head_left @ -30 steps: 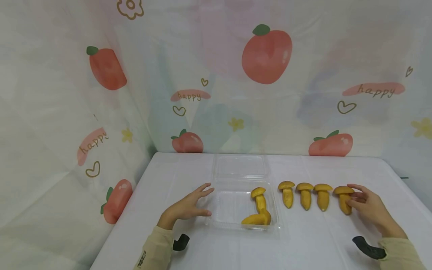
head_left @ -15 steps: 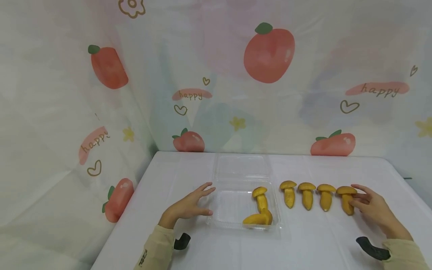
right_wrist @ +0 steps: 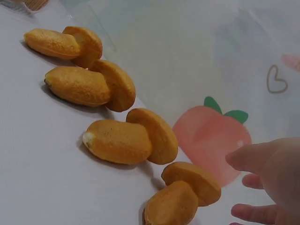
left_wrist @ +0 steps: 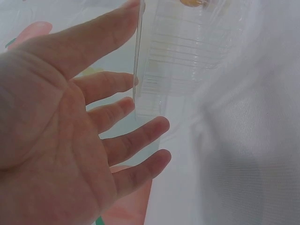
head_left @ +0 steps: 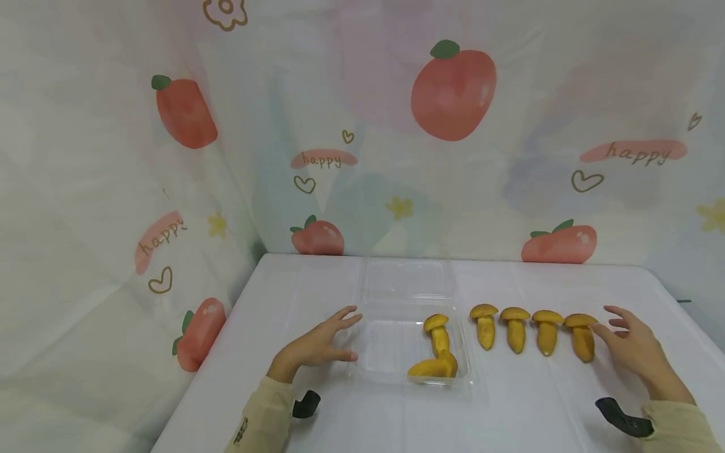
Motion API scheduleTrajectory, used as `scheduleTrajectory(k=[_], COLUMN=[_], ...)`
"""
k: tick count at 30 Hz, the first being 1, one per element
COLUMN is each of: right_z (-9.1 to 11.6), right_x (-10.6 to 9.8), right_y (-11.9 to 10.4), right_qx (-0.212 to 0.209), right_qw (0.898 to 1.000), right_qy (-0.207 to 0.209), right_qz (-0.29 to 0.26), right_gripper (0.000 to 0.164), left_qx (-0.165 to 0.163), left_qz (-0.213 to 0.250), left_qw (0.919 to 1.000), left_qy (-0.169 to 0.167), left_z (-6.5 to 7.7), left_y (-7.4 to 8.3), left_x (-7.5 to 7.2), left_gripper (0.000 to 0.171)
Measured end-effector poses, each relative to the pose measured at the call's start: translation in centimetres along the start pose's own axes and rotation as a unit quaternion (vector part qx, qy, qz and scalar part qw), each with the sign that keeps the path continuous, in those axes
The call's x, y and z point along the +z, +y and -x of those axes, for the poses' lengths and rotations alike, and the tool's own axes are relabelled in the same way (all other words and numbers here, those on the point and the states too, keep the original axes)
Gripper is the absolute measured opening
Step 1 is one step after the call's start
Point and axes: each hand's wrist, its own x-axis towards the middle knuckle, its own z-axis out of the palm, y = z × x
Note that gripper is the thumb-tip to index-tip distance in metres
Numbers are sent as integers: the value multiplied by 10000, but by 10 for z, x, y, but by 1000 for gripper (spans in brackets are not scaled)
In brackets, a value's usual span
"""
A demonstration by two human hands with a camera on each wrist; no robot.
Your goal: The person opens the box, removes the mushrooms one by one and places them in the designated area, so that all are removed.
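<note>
A row of several yellow toy mushrooms (head_left: 547, 333) lies on the white table, caps pointing away. My right hand (head_left: 634, 346) hovers just right of the end mushroom (head_left: 582, 343), fingers spread and holding nothing. In the right wrist view a gap shows between the thumb and that mushroom's cap (right_wrist: 193, 183). A clear plastic box (head_left: 385, 346), its lid folded back, holds two more mushrooms (head_left: 433, 367) on its right side. My left hand (head_left: 314, 343) stands at the box's left edge with loose, extended fingers. Its thumb and fingertips reach the box wall (left_wrist: 178, 51); whether they touch is hard to tell.
The clear lid (head_left: 404, 280) lies flat behind the box. A printed cloth (head_left: 362, 126) with fruit pictures rises behind the table (head_left: 493, 415) and along its left side. Dark straps (head_left: 623, 418) stick out below both wrists.
My right hand, whose fingers were at the end mushroom, has drawn off it to the right and spread. The left hand keeps its place at the box.
</note>
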Motion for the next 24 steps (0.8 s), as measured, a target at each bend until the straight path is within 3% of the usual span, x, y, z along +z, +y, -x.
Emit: scheduleTrajectory(k=[6,10,24], right_z=[12,17,27], right_x=[-1,0,12], right_y=[-26,-41,-73], right_qx=[-439,-768,-1336], right_qw=[9983,9964,9906], right_qy=[383,346,145], right_qz=[-83,-90,-248], right_gripper=[74,70,65], left_qx=[12,17,7], left_qz=[-83,-74,-71], left_qw=[10000,10000,10000], left_qy=[-29,-12,-30], left_z=[-1,-1,-2], left_y=[0,2,2], left_x=[0,0,-1], left_gripper=[81,82,83])
